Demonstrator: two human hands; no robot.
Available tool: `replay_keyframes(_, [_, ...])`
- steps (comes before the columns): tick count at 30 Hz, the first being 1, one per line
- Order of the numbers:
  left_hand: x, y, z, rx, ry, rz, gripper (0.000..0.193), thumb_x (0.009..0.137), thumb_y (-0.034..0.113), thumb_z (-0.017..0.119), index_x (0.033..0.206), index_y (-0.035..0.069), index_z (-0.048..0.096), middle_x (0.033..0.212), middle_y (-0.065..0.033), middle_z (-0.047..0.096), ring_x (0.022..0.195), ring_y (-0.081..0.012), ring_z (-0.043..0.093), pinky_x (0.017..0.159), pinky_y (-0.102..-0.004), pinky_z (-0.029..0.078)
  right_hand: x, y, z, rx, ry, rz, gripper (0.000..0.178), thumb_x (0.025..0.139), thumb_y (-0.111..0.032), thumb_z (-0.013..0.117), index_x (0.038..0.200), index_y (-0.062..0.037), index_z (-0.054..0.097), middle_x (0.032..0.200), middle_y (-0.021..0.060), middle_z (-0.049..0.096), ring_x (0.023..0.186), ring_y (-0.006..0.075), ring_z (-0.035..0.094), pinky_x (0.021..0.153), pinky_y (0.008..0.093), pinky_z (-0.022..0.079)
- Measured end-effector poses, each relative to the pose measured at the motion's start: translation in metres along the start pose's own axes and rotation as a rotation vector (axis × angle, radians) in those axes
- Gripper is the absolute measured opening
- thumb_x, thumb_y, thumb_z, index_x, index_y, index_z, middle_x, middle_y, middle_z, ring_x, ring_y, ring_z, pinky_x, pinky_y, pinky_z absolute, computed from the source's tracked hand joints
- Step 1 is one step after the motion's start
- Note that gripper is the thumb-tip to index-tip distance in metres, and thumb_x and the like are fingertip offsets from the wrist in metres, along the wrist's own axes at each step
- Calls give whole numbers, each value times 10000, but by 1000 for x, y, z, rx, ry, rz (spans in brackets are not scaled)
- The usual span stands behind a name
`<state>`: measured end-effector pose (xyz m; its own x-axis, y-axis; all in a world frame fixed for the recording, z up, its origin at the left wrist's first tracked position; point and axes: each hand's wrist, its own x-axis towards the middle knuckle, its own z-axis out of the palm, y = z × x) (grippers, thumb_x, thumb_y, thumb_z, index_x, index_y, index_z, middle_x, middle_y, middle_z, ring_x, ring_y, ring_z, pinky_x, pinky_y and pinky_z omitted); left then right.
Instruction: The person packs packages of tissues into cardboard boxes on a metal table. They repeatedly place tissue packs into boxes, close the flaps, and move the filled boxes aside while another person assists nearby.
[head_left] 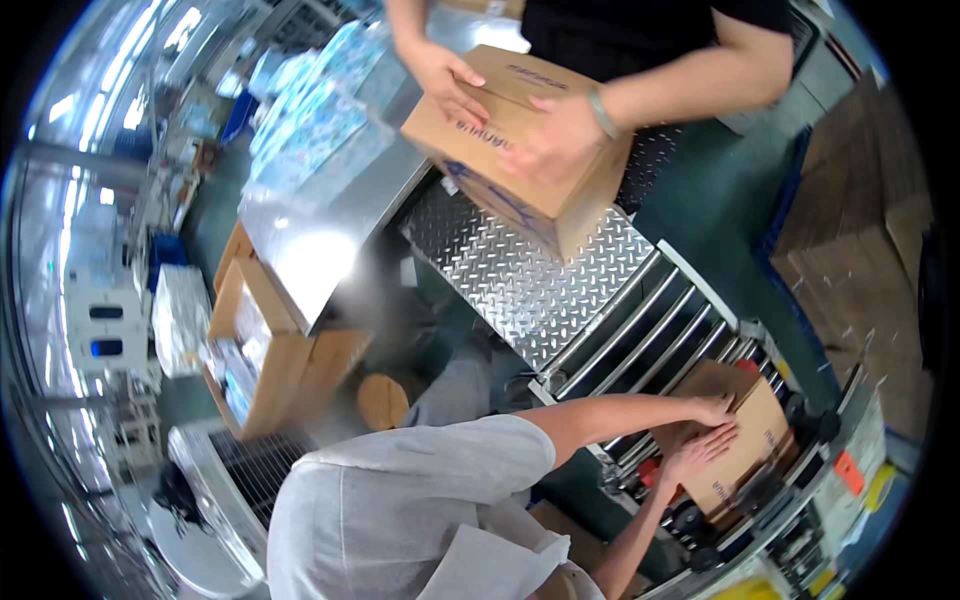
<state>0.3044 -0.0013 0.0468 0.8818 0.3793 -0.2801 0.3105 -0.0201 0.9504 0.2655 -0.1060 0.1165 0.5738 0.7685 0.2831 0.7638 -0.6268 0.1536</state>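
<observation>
My bare arms, in short grey sleeves, reach toward a cardboard box [745, 455] among machine parts on the right. The fingers of my left hand [712, 409] bend at the box's edge. Beside it, my right hand [700, 452] lies flat on the box, fingers stretched along its tan face. Across from me, a person in a black top rests both hands [545, 140] on a larger cardboard box [590, 205]. That box sits over a metal tread plate [530, 285]; a band circles one of the person's wrists.
Metal rollers [640, 335] link the tread plate to the machine [790, 520]. Stacked flat cardboard [850, 240] stands at the right. On the left are an open carton [265, 350] with plastic-wrapped items, a shiny metal table [310, 260] and a round stool [383, 402].
</observation>
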Motion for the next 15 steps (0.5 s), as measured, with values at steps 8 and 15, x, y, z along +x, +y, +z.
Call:
replay_keyframes(8, [-271, -67, -131, 122, -94, 94, 341, 1018, 350, 469, 1179, 67, 570, 1038, -201, 669, 997, -364, 641, 845, -464, 496, -54, 104, 59, -155, -127, -284, 534, 930, -138, 412, 1417, 81, 413, 1556, 230, 329, 1498, 330, 215, 1244, 504, 105])
replay_keyframes(15, [-650, -82, -291, -42, 1129, -303, 214, 962, 141, 550, 1124, 36, 642, 1039, -90, 712, 953, -211, 689, 850, -345, 538, -90, 101, 137, -400, -654, -605, 474, 880, -357, 586, 1185, 1, 640, 1180, 230, 646, 1159, 374, 603, 1005, 487, 446])
